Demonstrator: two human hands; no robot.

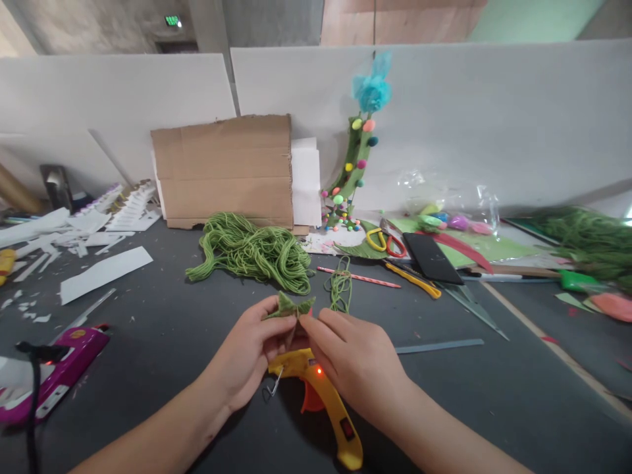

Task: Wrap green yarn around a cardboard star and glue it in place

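Observation:
Both hands meet over the dark table, pinching a small green bow-shaped piece [290, 307]. My left hand [251, 352] grips its left side with closed fingers. My right hand [353, 359] pinches the middle and right side. Under the hands lies a yellow glue gun [326, 405] with a lit red light. A small loop of green yarn [340, 288] lies just beyond my right hand, and a large heap of green yarn [249, 251] sits farther back.
A purple glue gun [59, 372] lies at the left with white paper scraps [103, 270] behind. Cardboard [224, 172] leans on the white wall. A green pom-pom decoration [355, 164], scissors [382, 242], a black phone [434, 258], a pink stick [358, 278] and green material [587, 240] lie to the right.

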